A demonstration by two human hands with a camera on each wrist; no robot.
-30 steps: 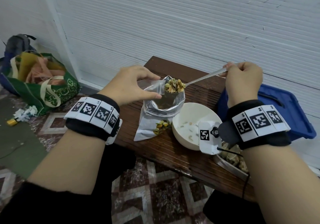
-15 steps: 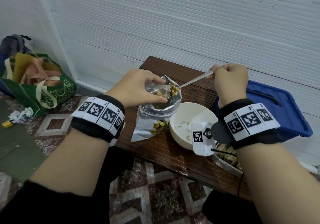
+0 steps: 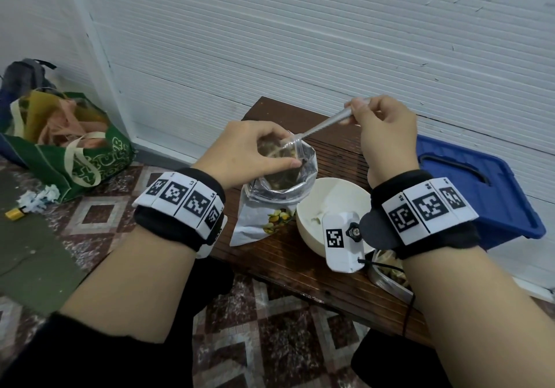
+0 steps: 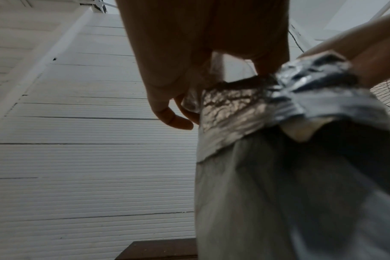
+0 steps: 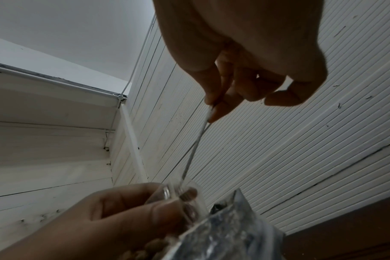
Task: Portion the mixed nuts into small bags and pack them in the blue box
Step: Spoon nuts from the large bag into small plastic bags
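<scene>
My left hand [image 3: 271,150] pinches the mouth of a small clear bag [image 3: 289,148] and holds it over the big foil nut bag [image 3: 295,191], which stands open on the wooden table [image 3: 285,263]. My right hand [image 3: 356,115] grips the handle of a metal spoon [image 3: 326,124]; its handle slopes down to the left and its bowl is inside the clear bag, hidden there. In the right wrist view the spoon [image 5: 195,147] runs down into the clear bag [image 5: 186,193]. The blue box [image 3: 480,195] stands at the right with its lid on.
A white bowl [image 3: 336,195] with a few nuts sits right of the foil bag. A metal tray [image 3: 387,278] of nuts is partly hidden under my right wrist. A green shopping bag [image 3: 78,153] stands on the tiled floor at the left. A white wall rises just behind the table.
The heaped spoon was level over the foil bag; my right hand has since raised the handle and tipped the spoon's bowl down into the clear bag. My left hand has kept holding the bag.
</scene>
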